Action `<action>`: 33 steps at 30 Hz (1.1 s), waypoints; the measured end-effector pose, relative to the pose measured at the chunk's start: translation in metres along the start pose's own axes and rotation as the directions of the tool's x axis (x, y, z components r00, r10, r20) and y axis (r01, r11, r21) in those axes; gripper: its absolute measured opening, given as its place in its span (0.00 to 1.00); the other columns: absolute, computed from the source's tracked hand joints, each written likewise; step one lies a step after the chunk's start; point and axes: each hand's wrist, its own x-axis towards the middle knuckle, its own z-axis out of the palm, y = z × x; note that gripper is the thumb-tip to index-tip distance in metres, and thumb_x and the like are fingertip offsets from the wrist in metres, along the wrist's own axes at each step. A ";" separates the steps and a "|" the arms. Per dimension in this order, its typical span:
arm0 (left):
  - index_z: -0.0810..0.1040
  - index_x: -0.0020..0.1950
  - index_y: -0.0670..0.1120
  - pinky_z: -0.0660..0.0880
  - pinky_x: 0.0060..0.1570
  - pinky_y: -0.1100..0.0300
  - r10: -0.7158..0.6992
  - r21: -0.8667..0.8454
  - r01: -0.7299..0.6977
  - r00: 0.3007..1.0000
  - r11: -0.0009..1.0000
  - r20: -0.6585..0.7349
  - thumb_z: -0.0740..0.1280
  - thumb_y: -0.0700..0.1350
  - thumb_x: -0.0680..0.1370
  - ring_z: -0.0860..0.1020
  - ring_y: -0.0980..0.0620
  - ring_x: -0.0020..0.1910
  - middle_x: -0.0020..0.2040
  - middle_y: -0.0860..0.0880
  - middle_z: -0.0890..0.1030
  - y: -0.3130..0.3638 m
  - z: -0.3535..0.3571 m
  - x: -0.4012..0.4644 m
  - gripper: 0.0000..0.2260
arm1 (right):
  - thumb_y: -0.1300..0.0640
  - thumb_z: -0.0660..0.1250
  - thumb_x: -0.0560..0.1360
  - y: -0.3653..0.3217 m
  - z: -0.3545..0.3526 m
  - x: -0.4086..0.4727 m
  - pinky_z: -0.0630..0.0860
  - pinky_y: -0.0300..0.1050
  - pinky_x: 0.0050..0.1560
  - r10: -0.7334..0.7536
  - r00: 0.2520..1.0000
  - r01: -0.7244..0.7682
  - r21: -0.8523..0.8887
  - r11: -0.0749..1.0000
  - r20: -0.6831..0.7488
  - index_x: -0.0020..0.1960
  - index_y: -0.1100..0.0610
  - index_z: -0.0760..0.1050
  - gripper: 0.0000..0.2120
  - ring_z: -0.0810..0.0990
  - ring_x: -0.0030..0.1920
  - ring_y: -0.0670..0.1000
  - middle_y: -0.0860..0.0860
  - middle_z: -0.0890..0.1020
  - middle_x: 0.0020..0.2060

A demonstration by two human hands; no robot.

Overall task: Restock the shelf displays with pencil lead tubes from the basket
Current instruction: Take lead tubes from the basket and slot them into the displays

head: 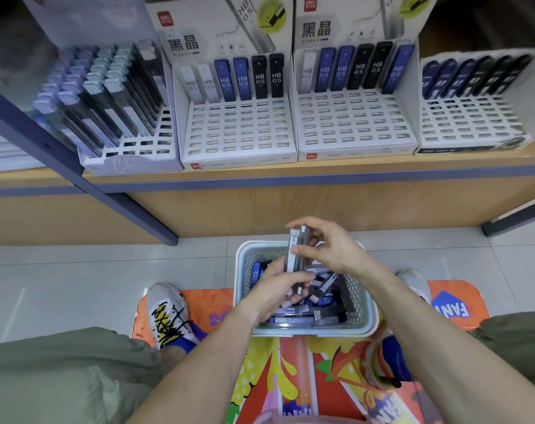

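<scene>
While poised over the basket (pixel 370 316), both hands (pixel 306 267) grip upright lead tubes (pixel 294 252).

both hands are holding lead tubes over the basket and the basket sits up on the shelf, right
Not quite. The head view shows both hands, left and right, holding lead tubes over the basket, but the basket sits on the floor below the shelf.

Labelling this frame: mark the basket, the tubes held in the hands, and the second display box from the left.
basket (pixel 370 316): head view, right rim.
held tubes (pixel 291 255): head view, pale tube's middle.
second display box (pixel 238 130): head view, empty slotted tray.
</scene>
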 end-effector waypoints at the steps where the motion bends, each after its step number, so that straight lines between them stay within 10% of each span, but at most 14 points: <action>1: 0.77 0.60 0.43 0.66 0.26 0.61 0.017 -0.002 -0.017 1.000 1.000 -0.001 0.74 0.41 0.77 0.75 0.48 0.35 0.40 0.42 0.77 0.004 0.002 -0.003 0.13 | 0.54 0.76 0.74 -0.003 -0.001 -0.002 0.82 0.48 0.51 -0.012 1.000 0.012 0.002 1.000 -0.008 0.63 0.42 0.78 0.20 0.81 0.45 0.51 0.45 0.82 0.46; 17: 0.77 0.57 0.45 0.62 0.18 0.63 0.508 0.203 -0.482 0.855 0.853 -0.105 0.67 0.59 0.81 0.77 0.49 0.25 0.34 0.41 0.80 0.176 0.008 -0.127 0.17 | 0.58 0.78 0.71 -0.202 -0.047 -0.025 0.82 0.48 0.54 -0.151 0.945 0.276 0.456 0.846 -0.291 0.64 0.50 0.80 0.22 0.86 0.46 0.52 0.54 0.84 0.43; 33: 0.80 0.56 0.41 0.62 0.18 0.64 0.682 0.225 -0.652 0.630 0.724 -0.370 0.70 0.51 0.80 0.67 0.54 0.19 0.44 0.40 0.86 0.247 -0.070 -0.201 0.14 | 0.66 0.78 0.66 -0.292 -0.011 0.001 0.83 0.47 0.51 -0.018 0.945 0.273 0.757 0.593 -0.327 0.55 0.60 0.75 0.20 0.87 0.47 0.57 0.60 0.86 0.44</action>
